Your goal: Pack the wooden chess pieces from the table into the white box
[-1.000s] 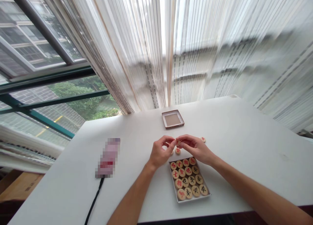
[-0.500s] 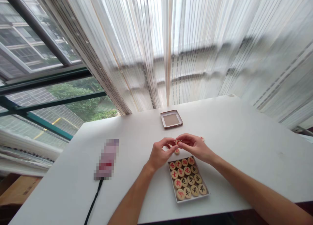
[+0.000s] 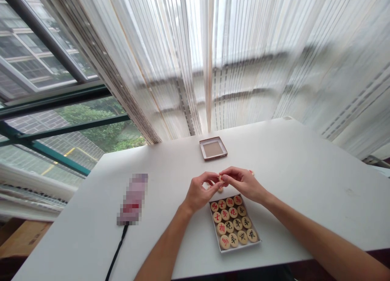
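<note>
Between the fingertips of my left hand (image 3: 199, 191) and my right hand (image 3: 242, 183) is a round wooden Chinese chess piece (image 3: 221, 178) with a red character. Both hands pinch it just above the table. Partly hidden under my fingers, another red-marked piece (image 3: 220, 189) lies on the table, with more pale wood showing inside the curl of my left hand. Behind my right hand a further piece (image 3: 252, 173) peeks out. Closer to me, a shallow white box (image 3: 240, 248) holds rows of pieces marked in red and black.
A box lid (image 3: 213, 158) lies open side up towards the back of the white table (image 3: 170, 240). To the left are a pixelated pinkish object (image 3: 134, 199) and a black cable (image 3: 117, 248). Striped sheer curtains (image 3: 243, 81) hang along the far edge.
My hands stay almost in place, still on the same chess piece, which is turned slightly between the fingers. The view has shifted a little.
</note>
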A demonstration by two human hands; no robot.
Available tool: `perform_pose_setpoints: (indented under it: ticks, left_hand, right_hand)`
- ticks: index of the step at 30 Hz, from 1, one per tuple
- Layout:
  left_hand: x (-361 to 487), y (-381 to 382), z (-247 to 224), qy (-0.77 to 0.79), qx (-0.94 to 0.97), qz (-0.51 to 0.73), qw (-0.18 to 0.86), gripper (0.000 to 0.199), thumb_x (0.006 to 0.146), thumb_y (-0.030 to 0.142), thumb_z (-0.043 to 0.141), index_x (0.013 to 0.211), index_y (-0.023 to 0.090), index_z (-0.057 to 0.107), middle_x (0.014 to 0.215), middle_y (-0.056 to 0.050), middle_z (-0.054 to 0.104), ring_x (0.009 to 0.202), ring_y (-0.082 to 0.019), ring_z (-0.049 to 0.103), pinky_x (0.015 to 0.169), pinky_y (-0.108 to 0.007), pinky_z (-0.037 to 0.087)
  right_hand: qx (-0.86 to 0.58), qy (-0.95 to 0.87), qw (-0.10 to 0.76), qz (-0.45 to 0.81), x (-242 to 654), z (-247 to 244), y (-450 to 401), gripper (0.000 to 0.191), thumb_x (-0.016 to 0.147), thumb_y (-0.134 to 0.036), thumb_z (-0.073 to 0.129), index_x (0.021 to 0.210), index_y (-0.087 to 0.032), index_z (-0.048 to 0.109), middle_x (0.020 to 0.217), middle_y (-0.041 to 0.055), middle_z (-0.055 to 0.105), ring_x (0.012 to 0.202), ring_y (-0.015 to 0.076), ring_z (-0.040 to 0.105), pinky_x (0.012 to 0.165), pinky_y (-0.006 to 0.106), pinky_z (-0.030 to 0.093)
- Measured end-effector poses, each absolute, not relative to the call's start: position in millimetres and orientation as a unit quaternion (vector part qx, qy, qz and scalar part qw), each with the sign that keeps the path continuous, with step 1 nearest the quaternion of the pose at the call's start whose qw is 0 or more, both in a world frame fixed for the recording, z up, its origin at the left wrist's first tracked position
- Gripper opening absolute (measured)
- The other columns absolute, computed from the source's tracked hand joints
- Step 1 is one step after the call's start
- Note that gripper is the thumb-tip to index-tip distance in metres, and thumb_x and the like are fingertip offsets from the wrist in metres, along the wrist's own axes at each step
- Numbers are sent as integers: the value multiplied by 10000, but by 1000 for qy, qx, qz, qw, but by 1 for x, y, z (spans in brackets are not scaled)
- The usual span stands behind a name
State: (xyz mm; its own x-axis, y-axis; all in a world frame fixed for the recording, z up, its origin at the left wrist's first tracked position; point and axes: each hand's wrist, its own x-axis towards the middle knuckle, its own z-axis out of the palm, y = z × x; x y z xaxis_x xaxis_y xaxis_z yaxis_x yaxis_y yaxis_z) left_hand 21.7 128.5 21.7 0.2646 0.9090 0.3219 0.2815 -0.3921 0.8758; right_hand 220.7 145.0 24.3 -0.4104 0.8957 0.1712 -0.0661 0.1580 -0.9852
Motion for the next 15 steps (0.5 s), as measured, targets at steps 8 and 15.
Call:
perform_pose_setpoints:
  ticks: [8,15]
  left_hand:
    - [17,132,18,422,687,449,384,273,877,376,710,1061,175,684,968,-75,749,800,-181,721,684,-265,593]
    - [18,133,18,422,682,465,375,275,862,400,722,996,163,683,866,-54,738,749,-167,706,699,-276,592]
  right_hand:
    - [-307,-616,416,594,223,16,146,379,861,-358,735,1194,-185,679,1132,96,743,1018,242,721,935,405,583]
    - [-269,-676,427,536,219,20,141,307,917,-326,664,1207,-228,688,1179,79,628,989,207,708,874,362,616]
